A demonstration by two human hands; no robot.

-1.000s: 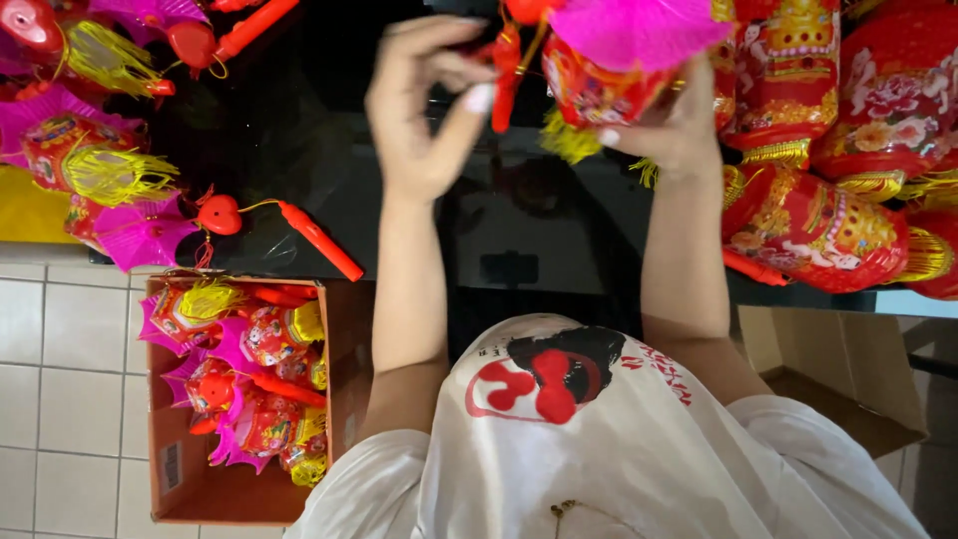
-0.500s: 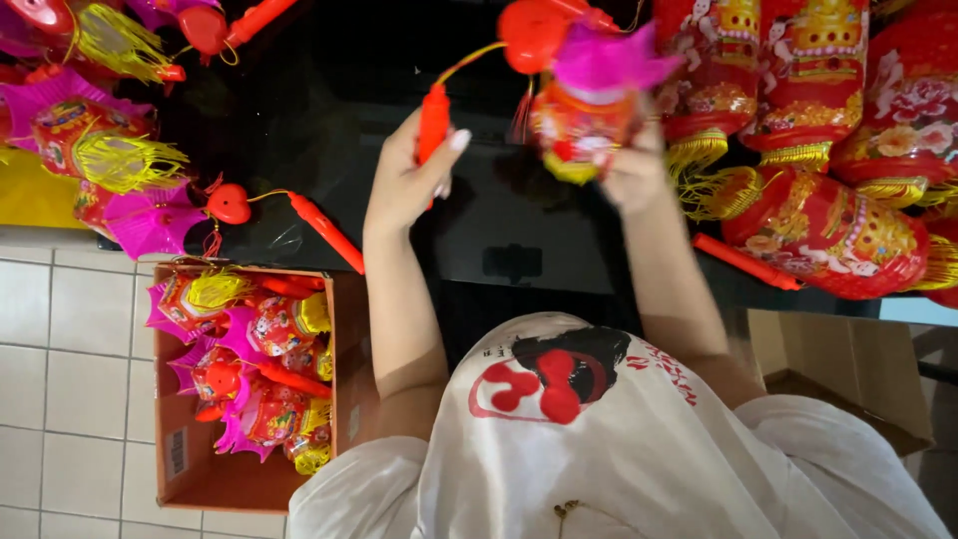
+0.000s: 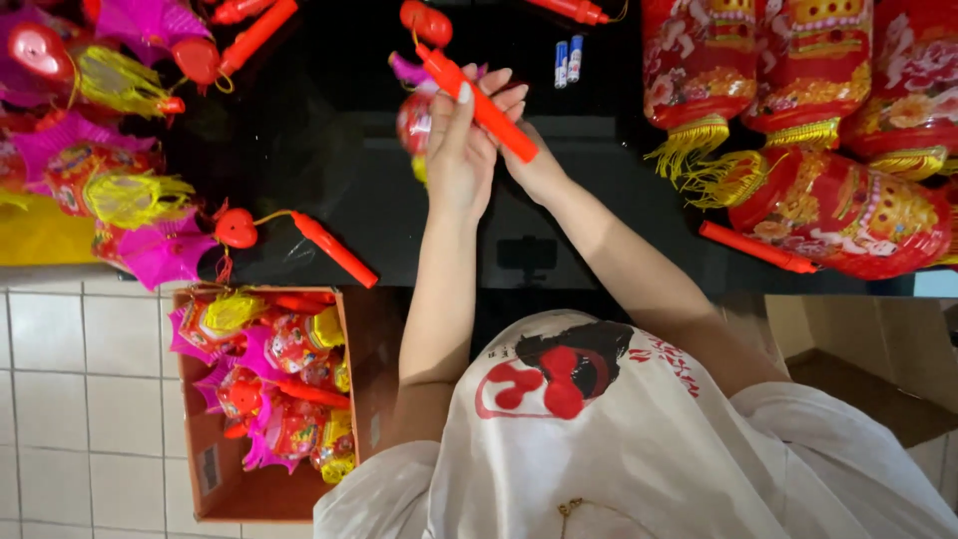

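Note:
Both my hands meet over the black table (image 3: 329,150) at top centre. My left hand (image 3: 454,150) is wrapped around a red plastic stick (image 3: 484,108) that slants from upper left to lower right. My right hand (image 3: 527,160) presses against the left one, its fingers under the same stick. A red heart-shaped piece (image 3: 424,20) sits at the stick's upper end. A small red lantern with a pink top (image 3: 411,115) shows just behind my left hand, mostly hidden by it.
An open cardboard box (image 3: 215,469) of small pink, red and yellow lanterns stands on the tiled floor at lower left. More small lanterns (image 3: 110,180) and a red stick with a heart (image 3: 334,250) lie left. Big red lanterns (image 3: 838,210) fill the right; two batteries (image 3: 566,60) lie nearby.
The small lantern has come down from a raised position toward the table. My hands have drawn together, and both now close around the red stick.

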